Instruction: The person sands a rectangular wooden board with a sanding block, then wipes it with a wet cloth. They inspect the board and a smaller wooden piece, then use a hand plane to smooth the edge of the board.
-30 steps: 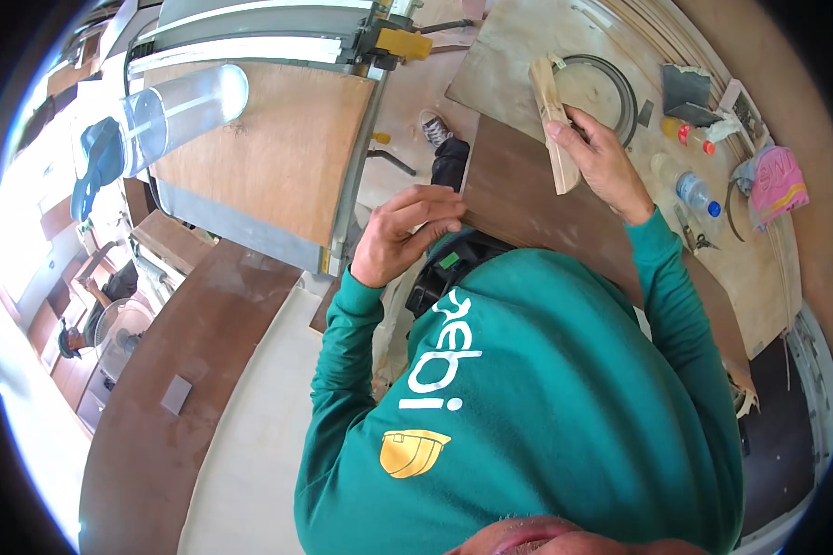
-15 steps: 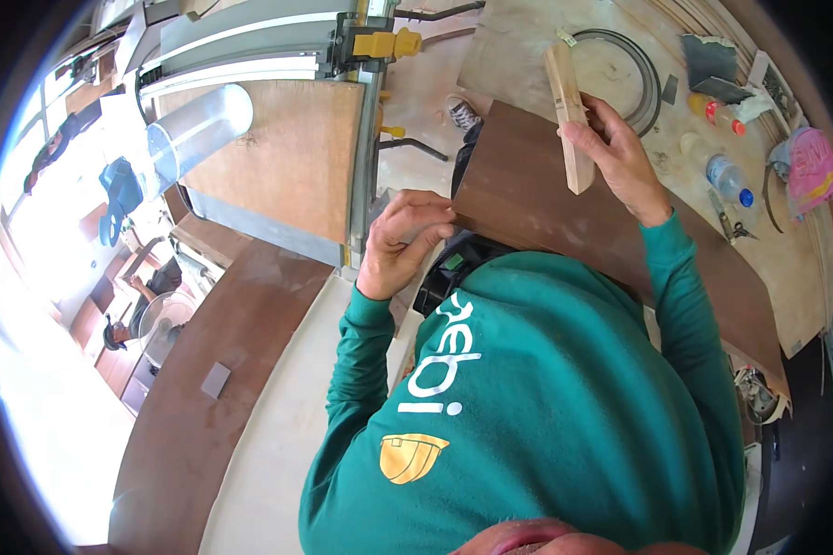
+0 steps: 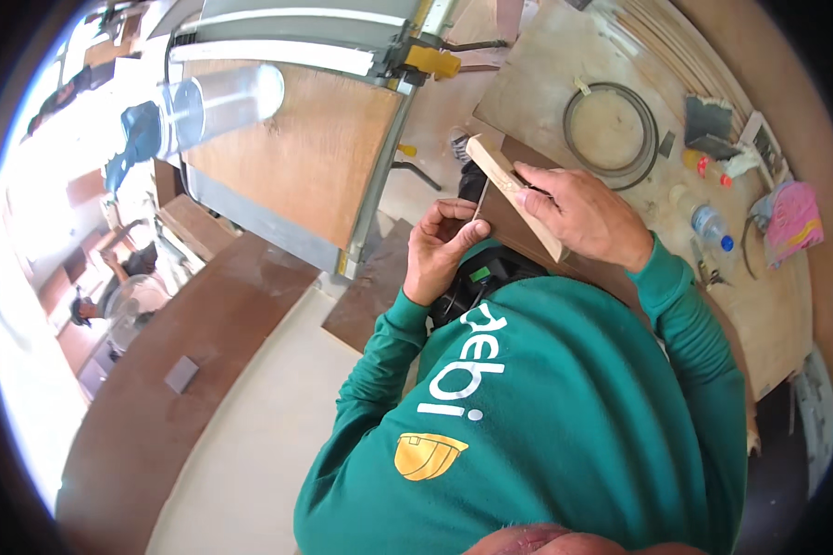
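My right hand [image 3: 583, 213] is closed around a pale wooden block [image 3: 486, 159], held diagonally over the near-left edge of a brown board [image 3: 509, 227]. The block's lower end lies just right of my left hand [image 3: 440, 245], whose fingers and thumb are pinched on that board edge. Whether the block touches the board I cannot tell. Part of the board is hidden behind my right hand and the block.
A panel saw [image 3: 416, 63] carries plywood [image 3: 278, 157] and a clear cylinder [image 3: 231, 97]. On the right bench [image 3: 722, 351] are a coiled band [image 3: 646, 139], bottles [image 3: 708, 222] and a pink bundle [image 3: 787, 213]. Far left, another person [image 3: 111, 268] works near a fan.
My right hand and the block have moved left and down toward my left hand, and the block now lies more diagonally. My left hand has shifted slightly right along with the board's edge.
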Motion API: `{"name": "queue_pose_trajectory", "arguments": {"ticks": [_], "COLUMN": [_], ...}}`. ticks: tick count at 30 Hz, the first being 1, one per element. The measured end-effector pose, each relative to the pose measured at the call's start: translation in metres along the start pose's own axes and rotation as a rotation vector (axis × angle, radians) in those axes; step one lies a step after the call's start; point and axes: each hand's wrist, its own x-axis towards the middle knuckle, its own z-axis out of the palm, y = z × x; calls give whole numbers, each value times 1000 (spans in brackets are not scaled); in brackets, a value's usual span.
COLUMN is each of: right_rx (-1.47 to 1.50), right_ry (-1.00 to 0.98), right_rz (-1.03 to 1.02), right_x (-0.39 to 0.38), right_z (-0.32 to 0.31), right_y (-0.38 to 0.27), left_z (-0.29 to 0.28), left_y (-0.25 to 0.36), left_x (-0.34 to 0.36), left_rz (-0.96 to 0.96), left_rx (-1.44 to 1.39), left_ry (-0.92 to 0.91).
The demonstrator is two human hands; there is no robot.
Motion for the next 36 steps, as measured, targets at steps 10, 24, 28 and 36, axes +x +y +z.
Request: {"name": "queue_pose_trajectory", "arguments": {"ticks": [10,24,28,36], "right_rx": [-152,-269,-285,-292], "right_ry": [-394,-570,-552,-522], "right_rz": [388,552,580,602], "right_x": [44,61,62,65], "right_z": [-16,-6,-1,12], "right_y": [-49,-102,-87,-67], "left_z": [1,-16,-14,-18], "left_y": [-19,-25,-30,-30], "left_x": [9,25,22,21], "left_rz": [-221,-107,-2,-56], "left_rx": [-219,124,39,52], "left_ry": [-145,-340,-270,-317]}}
